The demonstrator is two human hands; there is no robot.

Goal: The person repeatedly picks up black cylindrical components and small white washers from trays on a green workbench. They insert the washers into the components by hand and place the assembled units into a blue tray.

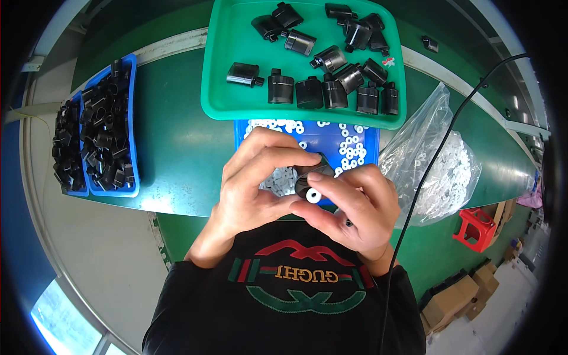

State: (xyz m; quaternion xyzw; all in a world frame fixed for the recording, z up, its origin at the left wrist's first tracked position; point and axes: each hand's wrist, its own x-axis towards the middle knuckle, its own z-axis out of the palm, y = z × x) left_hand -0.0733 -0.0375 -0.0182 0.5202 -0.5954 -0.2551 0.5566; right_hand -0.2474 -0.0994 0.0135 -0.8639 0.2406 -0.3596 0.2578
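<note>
In front of my chest, my left hand (251,177) is closed on a small black plastic housing (303,184), gripping it between fingertips and thumb. From the other side my right hand (358,207) pinches in, its index finger against the housing and its thumb beneath. A white ring (313,195) sits at the near end of the housing, by my right index fingertip. Something small and dark shows against my right palm, too little of it to name. Behind my hands a blue tray (316,139) holds many loose white rings (352,148); my hands hide part of it.
Beyond is a green tray (214,89) with several black housings (280,89). Blue bins (135,154) full of black parts stand left. A clear plastic bag (441,177) of white pieces lies right. A black cable (441,139) hangs across the right side. A red stool (475,229) stands on the floor.
</note>
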